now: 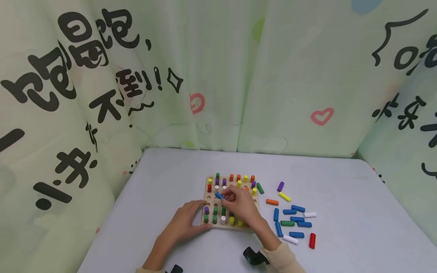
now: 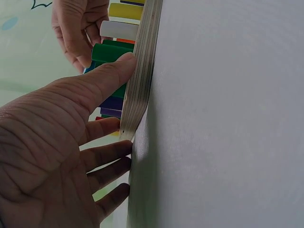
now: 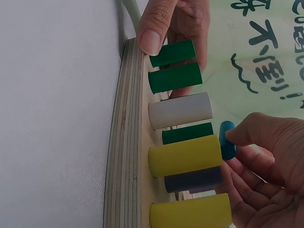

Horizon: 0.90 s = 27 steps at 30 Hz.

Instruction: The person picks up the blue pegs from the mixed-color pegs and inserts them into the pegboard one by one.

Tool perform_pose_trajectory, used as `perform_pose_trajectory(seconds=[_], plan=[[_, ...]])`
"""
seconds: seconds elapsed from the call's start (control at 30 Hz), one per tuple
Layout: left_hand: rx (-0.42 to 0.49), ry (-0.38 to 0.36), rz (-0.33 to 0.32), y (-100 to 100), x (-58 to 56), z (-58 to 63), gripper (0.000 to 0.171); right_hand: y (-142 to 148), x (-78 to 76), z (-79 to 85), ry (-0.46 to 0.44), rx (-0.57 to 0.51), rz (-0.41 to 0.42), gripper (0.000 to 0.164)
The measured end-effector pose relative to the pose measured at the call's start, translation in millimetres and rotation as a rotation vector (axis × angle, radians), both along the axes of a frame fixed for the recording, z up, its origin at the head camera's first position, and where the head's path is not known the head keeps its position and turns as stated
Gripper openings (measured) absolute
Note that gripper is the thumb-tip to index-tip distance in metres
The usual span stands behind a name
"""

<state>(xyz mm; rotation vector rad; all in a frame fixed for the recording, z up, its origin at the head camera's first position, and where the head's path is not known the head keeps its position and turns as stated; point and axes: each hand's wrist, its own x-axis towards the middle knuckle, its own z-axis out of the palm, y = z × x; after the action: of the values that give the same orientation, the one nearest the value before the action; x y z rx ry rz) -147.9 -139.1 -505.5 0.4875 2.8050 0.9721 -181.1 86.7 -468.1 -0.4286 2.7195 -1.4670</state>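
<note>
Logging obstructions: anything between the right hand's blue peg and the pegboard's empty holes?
Nothing visible: empty holes lie to the left of the blue peg; the left hand touches the pegboard at its edge.

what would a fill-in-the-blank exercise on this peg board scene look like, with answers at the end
1. The peg pinched by the right hand is coloured ____.
2. Resting at the near left corner of the board is the left hand's ____.
3. In the head view, loose white pegs on the table number ____.
4. In that view, the loose red peg lies to the ____ of the board.

Missing words: blue; thumb; two; right.
</note>
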Motion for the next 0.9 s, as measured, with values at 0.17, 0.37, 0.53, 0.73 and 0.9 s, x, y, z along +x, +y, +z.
perform_pose_trajectory(seconds=[0.17, 0.37, 0.53, 0.73, 0.9], plan=[[-0.002, 0.011, -0.006, 0, -4.3, 1.5, 0.076, -2, -5.4, 2.4, 0.02, 0.025, 0.005, 0.01], [-0.008, 0.008, -0.009, 0, -3.7, 2.8, 0.076, -7, -8.3, 1.9, 0.041, 0.045, 0.027, 0.008], [-0.001, -0.01, -0.002, -1, -1.7, 3.4, 0.075, -13, -11.0, -1.0, 0.064, 0.051, 0.052, 0.005], [0.004, 0.002, -0.008, -2, -0.5, 0.6, 0.075, -19, -14.8, -3.2, 0.088, 0.086, 0.065, 0.005], [0.008, 0.008, -0.017, -2, -0.2, -0.1, 0.075, -24, -17.3, -2.4, 0.076, 0.12, 0.058, 0.007]])
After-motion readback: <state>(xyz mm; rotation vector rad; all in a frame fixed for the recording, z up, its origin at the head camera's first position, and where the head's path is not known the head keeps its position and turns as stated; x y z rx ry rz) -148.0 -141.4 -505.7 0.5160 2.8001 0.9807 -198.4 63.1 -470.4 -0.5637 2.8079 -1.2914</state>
